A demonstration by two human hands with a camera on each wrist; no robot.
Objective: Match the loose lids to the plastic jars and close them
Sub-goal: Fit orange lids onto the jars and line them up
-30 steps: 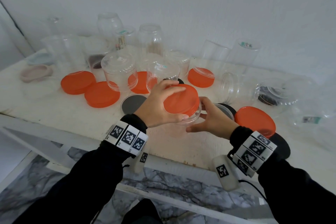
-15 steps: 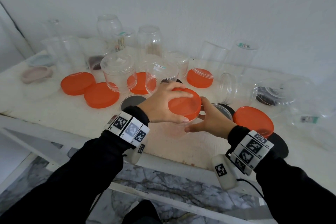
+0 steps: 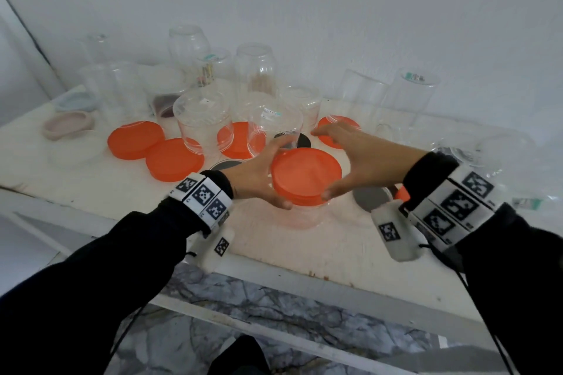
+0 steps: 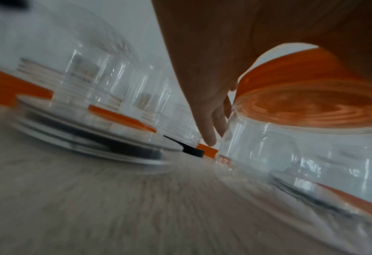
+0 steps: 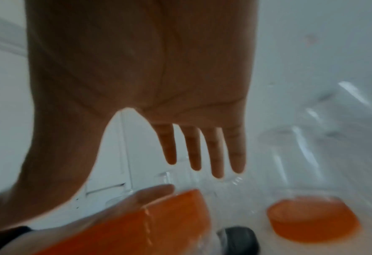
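Note:
A short clear jar (image 3: 300, 218) stands near the table's front edge with an orange lid (image 3: 306, 175) on top of it. My left hand (image 3: 268, 173) wraps the lid's left rim, thumb at the front and fingers at the back. In the left wrist view the lid (image 4: 311, 77) sits in the crook of that hand (image 4: 213, 60), above the jar (image 4: 311, 146). My right hand (image 3: 350, 161) is spread at the lid's right side, fingers straight and thumb tip touching the rim. The right wrist view shows the flat palm (image 5: 148, 77) and the thumb lying on the lid (image 5: 148, 224).
Several loose orange lids (image 3: 135, 140) (image 3: 174, 159) (image 3: 335, 128) and grey lids (image 3: 371, 198) (image 3: 227, 165) lie around. Upturned clear jars (image 3: 204, 122) (image 3: 274, 128) stand just behind, taller ones along the wall. Jars lie on their sides at the right (image 3: 475, 152). A pink dish (image 3: 68, 128) sits far left.
My left hand slid from the top of the orange lid to its left rim. My right hand left the jar's side, rose and spread open beside the lid.

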